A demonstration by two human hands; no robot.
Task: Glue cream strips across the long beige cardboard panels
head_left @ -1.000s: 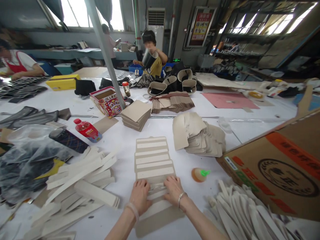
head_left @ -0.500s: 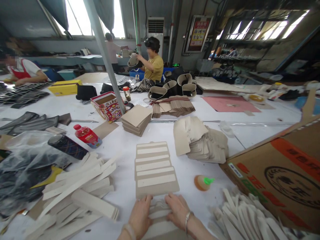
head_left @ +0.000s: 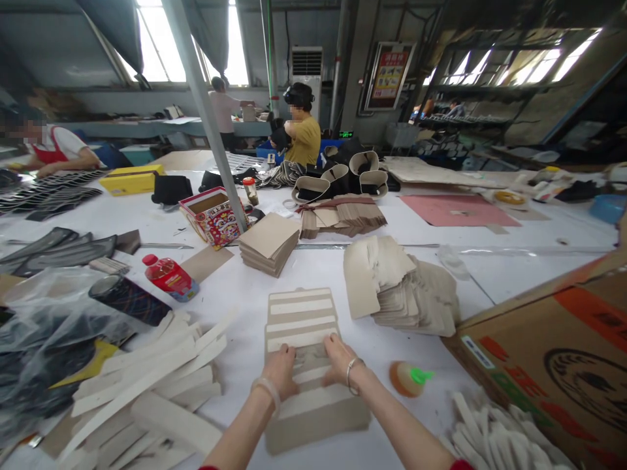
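Beige boards with pale strips across them (head_left: 318, 418) lie in an overlapping row on the white table. My left hand (head_left: 280, 372) rests at the left side of the row, thumb and fingers on a board's edge. At the right side, my right hand (head_left: 341, 361) grips the same board, fingertips on its upper part. Loose pale strips (head_left: 171, 418) are heaped to the left of my left hand. A bottle with a green tip (head_left: 410, 378) lies to the right of my right hand.
A stack of rounded beige boards (head_left: 399, 284) sits at centre right, beside a large cardboard box (head_left: 553, 352). More strips (head_left: 499, 437) are at lower right. Farther off are a square board stack (head_left: 270, 243), a red bottle (head_left: 170, 277), a metal pole (head_left: 208, 117) and other people (head_left: 304, 137).
Both my hands have moved forward along the row with the board between them, now over the boards that lay in front. The view has shifted slightly. The person in yellow has lowered the held piece.
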